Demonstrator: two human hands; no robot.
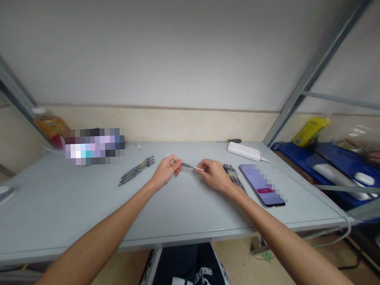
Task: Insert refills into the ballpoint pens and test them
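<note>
Over the middle of the grey desk, a thin dark pen-like piece with a lighter, metallic-looking stretch spans the space between my hands. My left hand pinches its left end between thumb and fingers. Closed round its right end is my right hand, which covers part of it. A bundle of grey and black pens lies on the desk to the left of my left hand. Several similar dark pens lie just beyond my right hand, partly hidden by it and the wrist.
A phone lies at the right, with a white power strip and a small screwdriver behind it. At the back left are a bottle and a blurred-out object. A metal frame post rises at the right.
</note>
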